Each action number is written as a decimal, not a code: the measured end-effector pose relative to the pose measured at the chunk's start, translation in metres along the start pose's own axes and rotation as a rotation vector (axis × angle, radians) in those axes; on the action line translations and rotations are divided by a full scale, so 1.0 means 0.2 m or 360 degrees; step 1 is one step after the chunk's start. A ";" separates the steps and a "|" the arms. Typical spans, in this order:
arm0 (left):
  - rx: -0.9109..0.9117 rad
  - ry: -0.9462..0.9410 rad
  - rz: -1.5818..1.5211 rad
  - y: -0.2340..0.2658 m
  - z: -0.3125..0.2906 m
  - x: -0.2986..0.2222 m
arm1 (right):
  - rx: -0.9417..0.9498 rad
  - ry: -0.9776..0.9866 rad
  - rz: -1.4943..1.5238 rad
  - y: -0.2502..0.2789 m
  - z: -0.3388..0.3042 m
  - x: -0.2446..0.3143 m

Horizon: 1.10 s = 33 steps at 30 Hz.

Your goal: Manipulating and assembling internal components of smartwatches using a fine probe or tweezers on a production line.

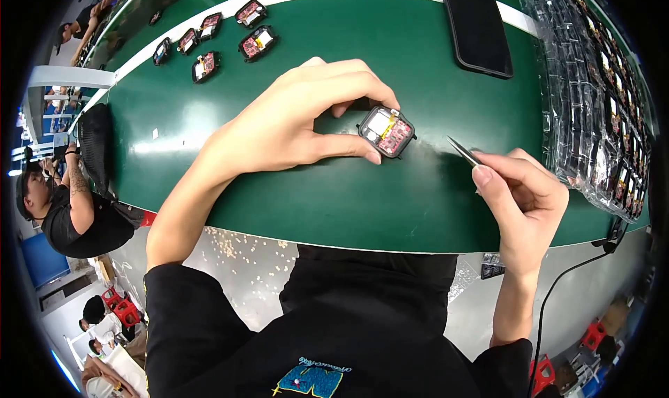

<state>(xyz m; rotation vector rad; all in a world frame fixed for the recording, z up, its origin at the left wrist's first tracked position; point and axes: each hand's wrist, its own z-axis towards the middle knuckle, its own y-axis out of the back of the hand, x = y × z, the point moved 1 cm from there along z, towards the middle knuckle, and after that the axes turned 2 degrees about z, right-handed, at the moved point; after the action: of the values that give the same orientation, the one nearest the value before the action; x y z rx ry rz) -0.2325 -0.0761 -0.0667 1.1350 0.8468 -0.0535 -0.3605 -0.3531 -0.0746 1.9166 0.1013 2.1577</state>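
Observation:
Between the thumb and fingers of my left hand [300,119] is an opened smartwatch case [387,132], its inside facing up. A white block, a strip of yellow tape and a reddish circuit board show within the black frame. The case is at the middle of the green tabletop [313,210]. To its right, my right hand [523,196] pinches a pair of metal tweezers [463,150]. The tweezers' tips point toward the case and stay apart from it.
Several similar opened watch cases [258,43] lie at the far left. A black phone [477,28] rests at the back right. Stacked clear plastic trays [592,105] with more watch cases line the right end. A black cable [557,279] hangs off the right edge. Another person [77,196] sits at the left.

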 end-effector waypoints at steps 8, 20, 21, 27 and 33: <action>-0.0069 -0.0107 -0.0090 -0.06 0.00 0.01 | 0.0105 0.0198 -0.0223 -0.13 0.11 -0.02; -0.0023 -0.0091 -0.0071 -0.05 0.01 0.03 | 0.0283 0.0205 -0.0413 -0.14 0.11 0.00; -0.0020 -0.0093 -0.0073 -0.05 0.01 0.03 | 0.0293 0.0218 -0.0429 -0.13 0.11 0.01; -0.0004 -0.0055 -0.0099 -0.05 0.00 0.04 | 0.0260 0.0316 -0.0413 -0.14 0.10 -0.01; -0.0036 -0.0107 -0.0111 -0.06 0.01 0.04 | 0.0253 0.0354 -0.0458 -0.15 0.10 -0.01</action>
<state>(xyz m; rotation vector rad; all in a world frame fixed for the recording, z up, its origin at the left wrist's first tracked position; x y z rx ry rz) -0.2304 -0.0797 -0.0805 1.0767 0.8250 -0.1391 -0.3360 -0.3276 -0.0795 1.6117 0.5691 2.2073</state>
